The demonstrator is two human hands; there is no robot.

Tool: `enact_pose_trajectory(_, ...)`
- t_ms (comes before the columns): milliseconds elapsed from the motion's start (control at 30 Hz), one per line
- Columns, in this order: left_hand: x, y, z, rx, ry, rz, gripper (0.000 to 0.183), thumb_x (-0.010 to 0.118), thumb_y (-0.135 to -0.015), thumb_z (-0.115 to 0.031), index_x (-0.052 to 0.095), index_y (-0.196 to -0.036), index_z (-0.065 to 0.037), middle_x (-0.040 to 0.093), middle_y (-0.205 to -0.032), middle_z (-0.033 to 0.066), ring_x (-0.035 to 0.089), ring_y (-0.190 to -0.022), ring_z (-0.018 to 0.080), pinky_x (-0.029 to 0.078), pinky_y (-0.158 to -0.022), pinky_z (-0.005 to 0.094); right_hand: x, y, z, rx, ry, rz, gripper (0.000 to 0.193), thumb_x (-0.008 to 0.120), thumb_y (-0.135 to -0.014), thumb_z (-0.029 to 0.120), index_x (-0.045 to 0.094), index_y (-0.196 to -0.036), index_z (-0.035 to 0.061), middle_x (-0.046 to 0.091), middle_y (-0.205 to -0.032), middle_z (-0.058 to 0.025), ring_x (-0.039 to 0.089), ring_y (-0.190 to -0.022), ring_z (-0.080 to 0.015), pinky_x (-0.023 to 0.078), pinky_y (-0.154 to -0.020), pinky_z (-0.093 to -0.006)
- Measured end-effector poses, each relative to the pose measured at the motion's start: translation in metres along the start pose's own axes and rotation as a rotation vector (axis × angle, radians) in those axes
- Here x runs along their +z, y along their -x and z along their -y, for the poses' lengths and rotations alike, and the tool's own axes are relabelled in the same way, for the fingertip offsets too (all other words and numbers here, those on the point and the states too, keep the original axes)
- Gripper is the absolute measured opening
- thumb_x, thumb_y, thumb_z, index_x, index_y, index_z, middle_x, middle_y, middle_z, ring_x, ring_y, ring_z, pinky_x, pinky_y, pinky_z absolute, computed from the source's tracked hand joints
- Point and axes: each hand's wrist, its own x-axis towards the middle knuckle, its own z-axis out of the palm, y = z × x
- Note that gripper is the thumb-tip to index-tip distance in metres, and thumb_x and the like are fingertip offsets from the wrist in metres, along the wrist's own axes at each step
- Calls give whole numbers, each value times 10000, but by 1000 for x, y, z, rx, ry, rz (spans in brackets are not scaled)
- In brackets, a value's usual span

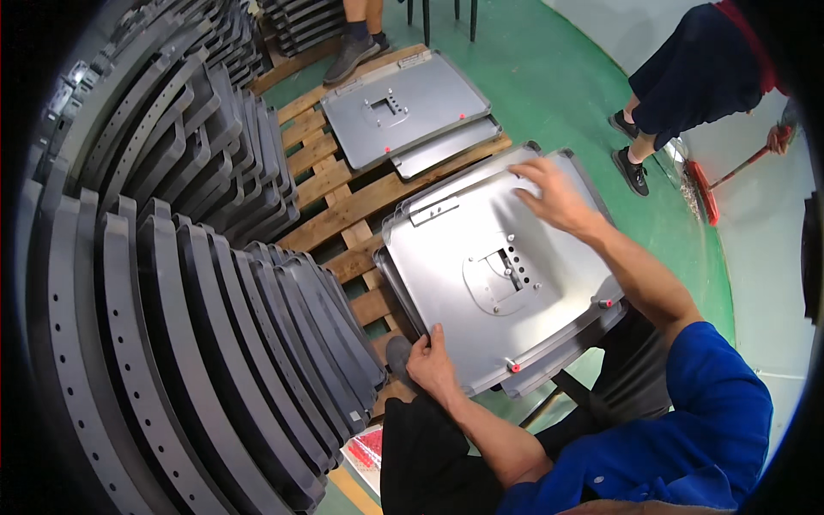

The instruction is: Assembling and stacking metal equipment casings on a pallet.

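Stacked grey metal parts (pixel 193 343), wooden pallet slats (pixel 352 210) and green floor (pixel 549 86) suggest a factory workshop.

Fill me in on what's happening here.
A person in blue is working over a flat metal panel, with more sheet metal beneath it. The left hand is at its left edge; the open right hand is over its far part. Another similar panel lies on the wooden pallet beyond. Gray metal parts stand stacked at left.

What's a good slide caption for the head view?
Left hand at the edge of a metal panel, right hand over its surface, with grey parts stacked at left.
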Motion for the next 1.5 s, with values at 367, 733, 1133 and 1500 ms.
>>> enact_pose_trajectory(367, 9, 19, -33, 152, -258, -3, 531, 711, -802, -399, 633, -707, 118, 571, -545, 181, 471, -531, 251, 412, -609, 447, -54, 172, -164, 732, -130, 56, 592, 676, -804, 415, 598, -1138, -67, 678, -892, -252, 669, -850, -376, 525, -790, -419)
enact_pose_trajectory(733, 0, 16, -23, 234, -405, -55, 489, 713, -806, -380, 686, -869, 104, 687, -791, 226, 658, -786, 329, 484, -778, 396, -35, 179, -160, 816, -203, 164, 532, 536, -878, 473, 682, -915, -38, 647, -905, -304, 634, -894, -446, 501, -841, -475)
enact_pose_trajectory(1133, -19, 52, -52, 385, -200, 23, 525, 653, -846, -404, 662, -810, 120, 658, -692, 231, 587, -649, 249, 460, -690, 420, -59, 196, -155, 842, -227, -34, 532, 486, -942, 419, 669, -897, -78, 627, -975, -330, 612, -957, -465, 496, -860, -484)
enact_pose_trajectory(1500, -109, 182, -217, 590, 470, 722, 993, 168, -847, -806, 613, -1063, 55, 575, -775, 27, 527, -675, 113, 434, -616, 251, -84, 261, -74, 899, -981, -226, 514, 478, -971, 398, 625, -1086, -81, 653, -983, -240, 633, -891, -250, 491, -806, -411)
